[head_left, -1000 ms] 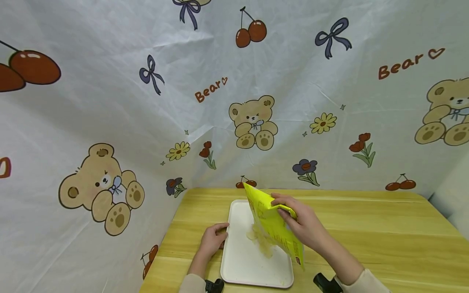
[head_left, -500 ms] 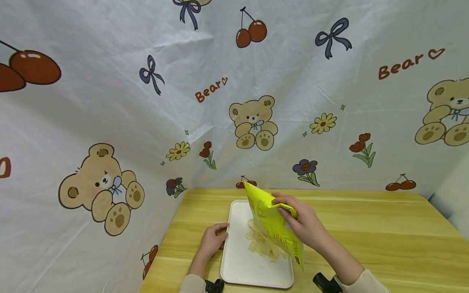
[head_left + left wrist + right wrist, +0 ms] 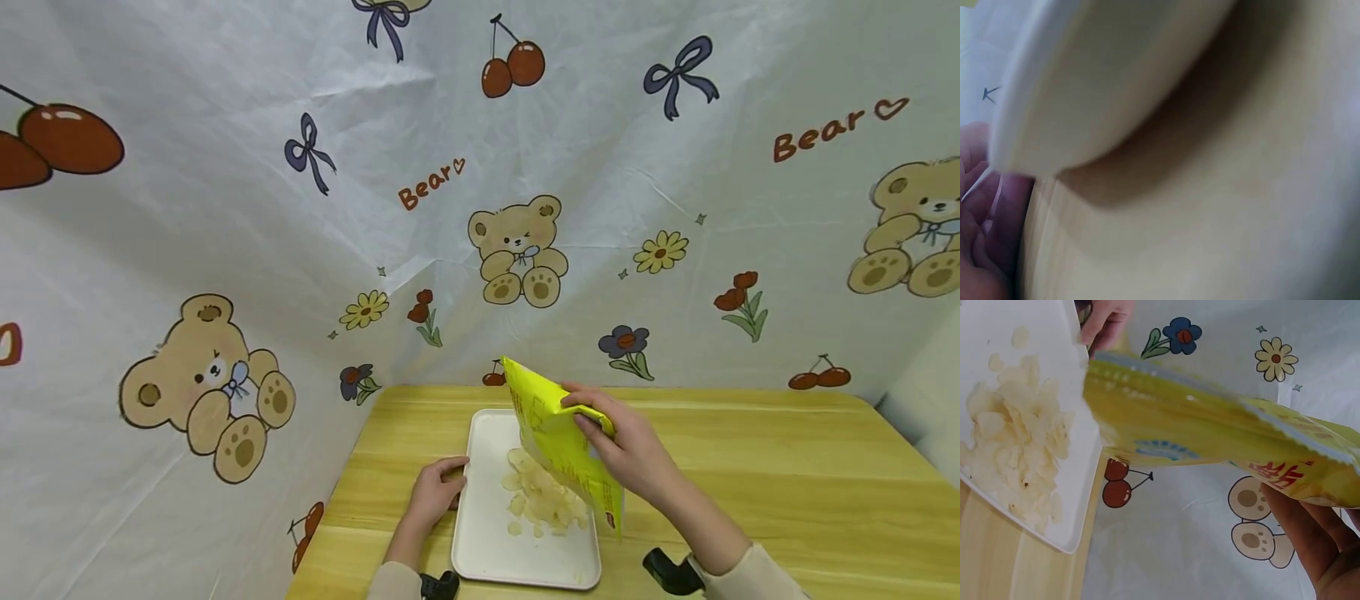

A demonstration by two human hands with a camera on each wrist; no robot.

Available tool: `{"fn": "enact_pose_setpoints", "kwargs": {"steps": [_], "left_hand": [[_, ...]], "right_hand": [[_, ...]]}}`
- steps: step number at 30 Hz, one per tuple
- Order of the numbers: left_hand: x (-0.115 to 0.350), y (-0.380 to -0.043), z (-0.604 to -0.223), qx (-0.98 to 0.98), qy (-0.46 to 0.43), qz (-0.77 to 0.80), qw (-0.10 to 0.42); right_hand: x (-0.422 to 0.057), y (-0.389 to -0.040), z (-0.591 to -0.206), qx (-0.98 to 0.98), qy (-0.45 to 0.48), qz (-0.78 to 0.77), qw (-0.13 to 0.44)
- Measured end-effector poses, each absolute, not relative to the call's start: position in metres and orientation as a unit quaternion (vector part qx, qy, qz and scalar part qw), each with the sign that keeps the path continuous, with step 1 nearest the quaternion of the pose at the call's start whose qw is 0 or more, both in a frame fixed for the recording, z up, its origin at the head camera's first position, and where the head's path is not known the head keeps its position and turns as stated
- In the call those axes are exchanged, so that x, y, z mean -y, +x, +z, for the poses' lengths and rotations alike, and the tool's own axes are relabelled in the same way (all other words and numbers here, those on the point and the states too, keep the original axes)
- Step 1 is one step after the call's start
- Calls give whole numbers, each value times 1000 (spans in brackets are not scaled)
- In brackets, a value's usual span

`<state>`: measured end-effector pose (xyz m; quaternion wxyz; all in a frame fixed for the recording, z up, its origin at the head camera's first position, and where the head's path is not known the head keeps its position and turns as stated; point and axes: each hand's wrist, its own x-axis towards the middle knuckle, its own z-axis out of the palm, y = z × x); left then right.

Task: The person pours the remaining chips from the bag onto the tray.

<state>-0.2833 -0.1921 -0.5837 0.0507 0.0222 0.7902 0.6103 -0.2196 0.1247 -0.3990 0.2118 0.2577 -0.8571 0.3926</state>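
My right hand [image 3: 633,446] grips a yellow chip bag [image 3: 551,421] over the white tray [image 3: 487,550], and the bag slants down towards the near right. Pale potato chips [image 3: 540,496] lie in a loose heap in the tray, partly behind the bag. The right wrist view shows the same chips [image 3: 1019,425] and the crimped edge of the bag [image 3: 1166,425]. My left hand [image 3: 433,493] holds the left rim of the tray with thumb and fingertips. In the left wrist view, those fingers [image 3: 991,206] are right at the tray wall [image 3: 1097,94].
The tray lies on a light wooden table [image 3: 757,483]. Behind and to the left hangs a white cloth [image 3: 585,142] printed with bears, bows, flowers and cherries. Dark wrist mounts [image 3: 670,571] sit on both forearms near the tray.
More chips have dropped from the bag, and the heap has spread across the tray. The right hand and bag have risen slightly and shifted right. The left hand stays put.
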Motion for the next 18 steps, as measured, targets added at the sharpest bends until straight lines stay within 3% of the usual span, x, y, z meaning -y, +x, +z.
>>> {"fn": "enact_pose_setpoints", "kwargs": {"steps": [5,12,18], "left_hand": [[193,-284,-586,-798,19,600,51],[193,-283,-584,-794,18,605,50],[193,-285,-585,-796,18,603,47]], "right_hand": [[-129,-221,-401,845,266,397,241],[-125,-221,-405,859,274,380,206],[-125,-223,-405,861,269,377,211]]}}
